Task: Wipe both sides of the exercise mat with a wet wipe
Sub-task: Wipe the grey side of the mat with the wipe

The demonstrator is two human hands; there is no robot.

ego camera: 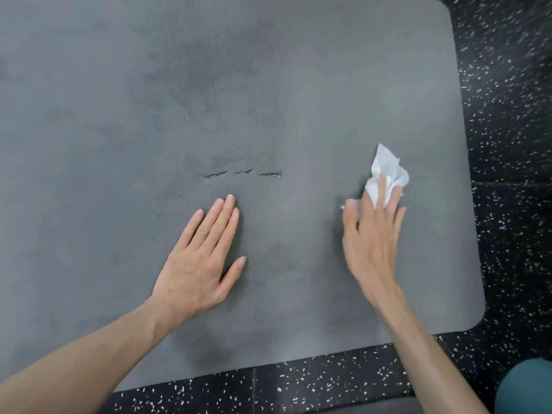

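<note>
Speckled black flooring [507, 85] surrounds the grey mat [89, 144]; the left hand [200, 264] presses flat, fingers straight, probably anchoring it; the right hand [373, 234], fingers extended, pushes the wet wipe [388, 171].

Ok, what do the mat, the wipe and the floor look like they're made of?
Exercise mat: probably matte grey foam, with a fine ribbed texture and small tears. Wet wipe: thin white nonwoven sheet, crumpled under the right hand. Floor: likely black rubber tile with white speckles.
</note>
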